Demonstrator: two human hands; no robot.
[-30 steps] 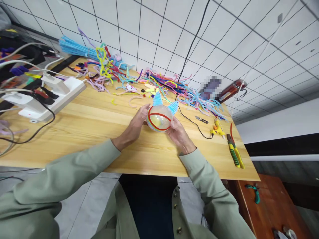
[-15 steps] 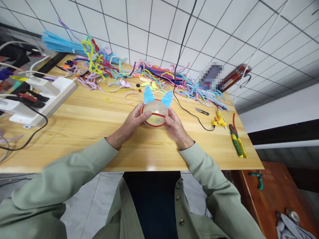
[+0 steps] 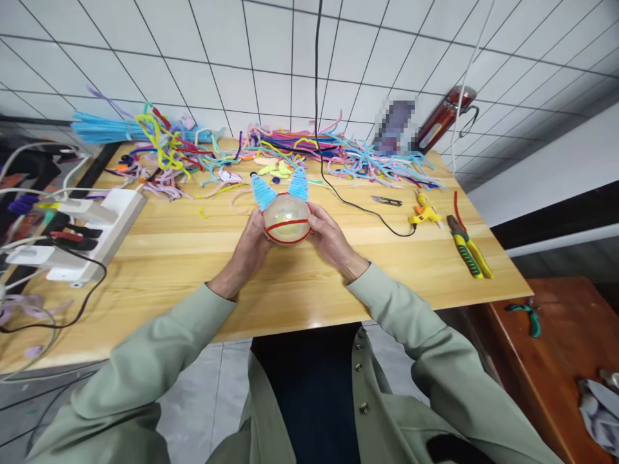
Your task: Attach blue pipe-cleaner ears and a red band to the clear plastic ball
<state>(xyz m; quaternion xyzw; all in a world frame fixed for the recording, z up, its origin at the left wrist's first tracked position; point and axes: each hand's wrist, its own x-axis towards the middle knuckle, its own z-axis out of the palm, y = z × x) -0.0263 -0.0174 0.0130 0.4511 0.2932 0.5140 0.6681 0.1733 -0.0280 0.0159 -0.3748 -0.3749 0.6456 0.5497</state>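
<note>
Between my hands is a clear plastic ball (image 3: 285,209), banded with red pipe cleaner around its rim and across its front. Two blue pointed ears (image 3: 299,185) made of wound pipe cleaner stand up from its top. My left hand (image 3: 252,241) grips the ball's left side, its thumb along the edge. On the opposite side my right hand (image 3: 331,237) holds it with the thumb near the red band. The fingers beneath and behind the ball are partly hidden.
Loose pipe cleaners (image 3: 164,158) heap along the wall. A glue gun (image 3: 425,211), thread snips (image 3: 387,201) and pliers (image 3: 470,251) lie to the right. At left sits a power strip (image 3: 109,235) with cables. A black cord (image 3: 318,96) hangs down to the glue gun. A red flask (image 3: 445,119) leans behind.
My view has turned, shifting the table in the picture. The left thumb has moved off the ball's front to its side, so more of the red band shows. Both hands still hold the ball.
</note>
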